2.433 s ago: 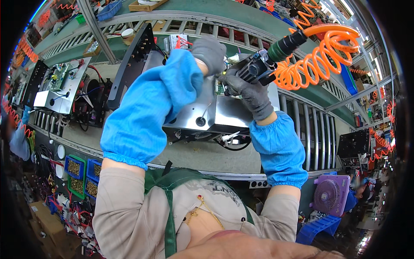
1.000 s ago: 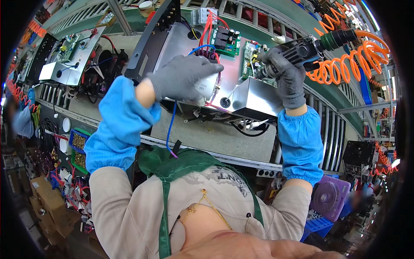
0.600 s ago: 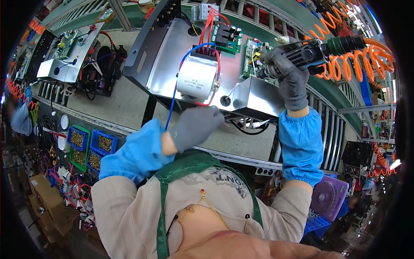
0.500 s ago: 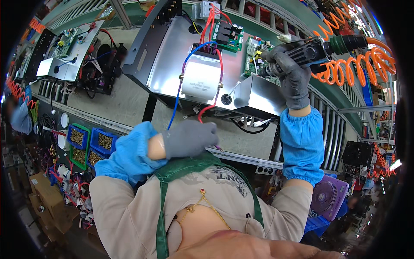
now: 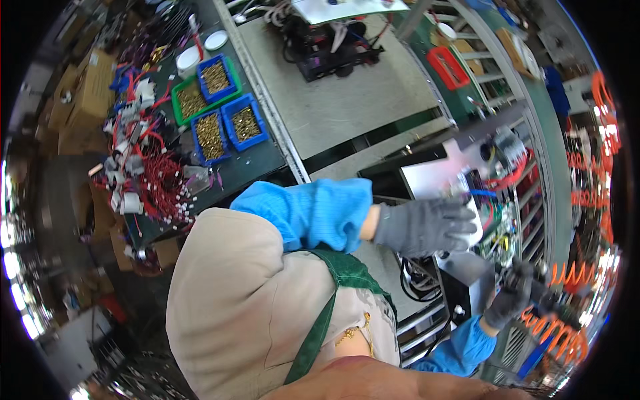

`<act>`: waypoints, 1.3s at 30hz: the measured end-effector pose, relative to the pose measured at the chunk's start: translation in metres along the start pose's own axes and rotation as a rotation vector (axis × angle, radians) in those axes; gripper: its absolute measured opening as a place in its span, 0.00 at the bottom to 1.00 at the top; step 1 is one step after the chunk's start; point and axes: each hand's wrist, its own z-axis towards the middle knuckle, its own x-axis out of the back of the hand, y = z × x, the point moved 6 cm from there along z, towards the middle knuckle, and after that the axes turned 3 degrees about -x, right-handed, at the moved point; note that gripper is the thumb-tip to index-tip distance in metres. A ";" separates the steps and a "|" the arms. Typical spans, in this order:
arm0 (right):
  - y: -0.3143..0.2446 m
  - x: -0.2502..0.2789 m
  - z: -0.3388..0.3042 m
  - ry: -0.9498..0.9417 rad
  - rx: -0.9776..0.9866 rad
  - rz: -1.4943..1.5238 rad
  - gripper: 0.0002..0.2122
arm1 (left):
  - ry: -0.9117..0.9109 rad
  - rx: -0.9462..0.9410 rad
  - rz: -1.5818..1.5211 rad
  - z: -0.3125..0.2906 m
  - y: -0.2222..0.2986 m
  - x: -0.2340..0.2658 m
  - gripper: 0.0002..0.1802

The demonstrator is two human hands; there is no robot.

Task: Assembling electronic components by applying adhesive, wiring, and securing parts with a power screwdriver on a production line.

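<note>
My left hand (image 5: 427,227), in a grey glove, stretches over an open metal equipment chassis (image 5: 423,175). Its fingers are extended beside a white cylinder (image 5: 475,232), partly hidden by the hand; whether they touch it I cannot tell. Red and blue wires and a green circuit board (image 5: 507,230) lie just beyond. Farther right and lower, my gloved right hand (image 5: 510,303) is closed around a dark power screwdriver (image 5: 548,301), both smeared by motion. The driver's tip cannot be made out.
Blue bins (image 5: 245,125) of brass-coloured fasteners stand on the left bench, near tangled red wire harnesses (image 5: 167,190). A second assembly (image 5: 327,57) sits at the far end of the line. A red tray (image 5: 448,68) lies beyond. Orange coiled hoses (image 5: 553,333) hang at right.
The view has swung left, bringing the fastener bins nearer the middle. My left hand has moved from before my chest onto the chassis, its fingers straightening. My right hand still holds the screwdriver.
</note>
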 end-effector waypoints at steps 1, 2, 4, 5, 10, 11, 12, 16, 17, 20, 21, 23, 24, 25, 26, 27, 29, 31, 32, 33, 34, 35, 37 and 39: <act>-0.009 -0.019 0.002 -0.058 0.018 -0.009 0.16 | 0.112 0.051 -0.199 -0.018 -0.001 0.020 0.19; -0.015 -0.027 0.002 -0.107 0.038 -0.025 0.19 | 0.116 0.150 -0.286 -0.042 -0.009 0.025 0.16; -0.001 -0.001 0.012 -0.113 -0.050 0.004 0.20 | 0.086 0.389 -0.386 -0.103 -0.028 0.035 0.13; -0.007 -0.023 0.005 -0.029 -0.056 0.021 0.20 | 0.056 0.572 -0.342 -0.143 -0.040 0.042 0.14; 0.000 0.003 0.008 -0.079 -0.126 -0.008 0.20 | 0.317 1.429 0.246 -0.356 -0.081 0.117 0.09; 0.003 0.013 0.009 -0.009 -0.166 0.025 0.21 | 0.317 1.458 0.440 -0.398 -0.084 0.130 0.09; 0.008 0.023 0.009 0.069 -0.203 0.058 0.21 | 0.316 1.531 0.548 -0.422 -0.086 0.145 0.09; 0.016 0.031 0.019 0.114 -0.182 0.021 0.21 | 0.178 1.738 0.657 -0.453 -0.093 0.182 0.12; 0.021 0.039 0.020 0.137 -0.174 0.019 0.21 | 0.176 1.734 0.664 -0.458 -0.098 0.193 0.12; 0.023 0.051 0.018 0.211 -0.143 -0.017 0.20 | 0.197 1.815 1.012 -0.461 -0.099 0.229 0.18; 0.021 0.052 0.017 0.232 -0.131 -0.035 0.20 | 0.070 1.987 0.936 -0.462 -0.101 0.234 0.21; 0.007 -0.001 0.014 0.250 -0.128 -0.032 0.20 | -0.134 2.079 0.865 -0.482 -0.101 0.241 0.27; 0.002 -0.025 0.013 0.346 -0.138 0.022 0.16 | -0.136 2.077 0.876 -0.485 -0.102 0.245 0.27; -0.007 -0.052 0.013 0.430 -0.145 0.068 0.13 | -0.126 2.060 0.888 -0.488 -0.099 0.247 0.26; -0.013 -0.074 0.012 0.515 -0.154 0.116 0.11 | -0.117 2.043 0.902 -0.492 -0.095 0.249 0.25; -0.022 -0.085 0.006 0.625 -0.147 0.154 0.09 | -0.120 2.029 0.885 -0.502 -0.104 0.246 0.25; -0.026 -0.082 -0.001 0.737 -0.138 0.193 0.09 | -0.185 1.882 0.852 -0.519 -0.114 0.243 0.20; -0.022 -0.072 0.000 0.704 -0.149 0.136 0.11 | -0.212 1.859 0.838 -0.521 -0.112 0.248 0.18; -0.020 -0.072 -0.001 0.706 -0.152 0.142 0.11 | -0.237 1.839 0.825 -0.515 -0.110 0.250 0.16; -0.022 -0.075 0.000 0.685 -0.130 0.093 0.11 | -0.239 1.835 0.831 -0.510 -0.108 0.250 0.16; -0.023 -0.077 0.001 0.664 -0.108 0.044 0.11 | -0.213 1.832 0.899 -0.503 -0.106 0.252 0.15; -0.013 -0.053 0.001 0.667 -0.109 0.048 0.11 | -0.187 1.826 0.966 -0.495 -0.104 0.254 0.15; -0.011 -0.003 0.020 0.411 -0.097 0.052 0.09 | -0.133 1.689 0.908 -0.475 -0.115 0.248 0.14; 0.014 0.044 0.029 0.149 -0.107 0.105 0.12 | -0.085 1.544 0.908 -0.470 -0.115 0.252 0.14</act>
